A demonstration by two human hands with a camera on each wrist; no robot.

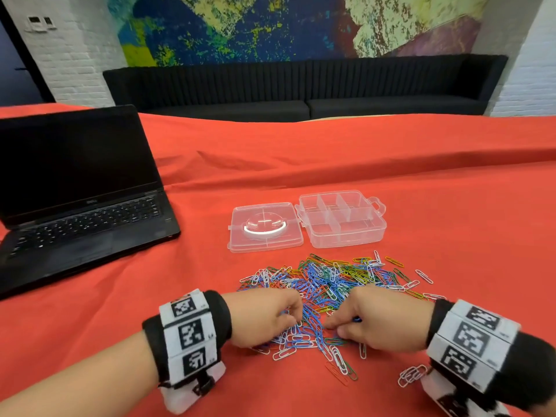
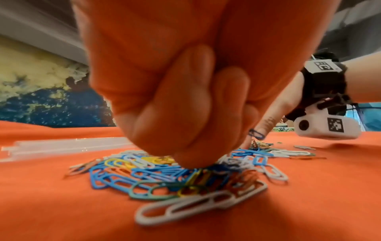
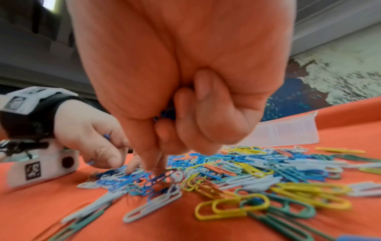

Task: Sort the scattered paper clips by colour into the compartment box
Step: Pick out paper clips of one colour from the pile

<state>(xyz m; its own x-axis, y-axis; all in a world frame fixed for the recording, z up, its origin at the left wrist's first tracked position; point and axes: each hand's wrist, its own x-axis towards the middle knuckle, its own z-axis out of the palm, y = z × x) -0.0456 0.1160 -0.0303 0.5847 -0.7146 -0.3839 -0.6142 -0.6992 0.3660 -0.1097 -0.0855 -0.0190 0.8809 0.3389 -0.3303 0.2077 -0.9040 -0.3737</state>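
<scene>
Both hands work in the near edge of the paper clips point(image 1: 328, 284), a mixed-colour heap on the red-covered worktop point(image 1: 451, 206). The right hand point(image 1: 382, 320) holds blue clips in its curled fingers, and the left hand point(image 1: 264, 320) pinches at blue clips, fingers bent. Just beyond the heap stands the clear compartment box point(image 1: 343, 219), open, its lid point(image 1: 264, 228) lying flat beside it.
</scene>
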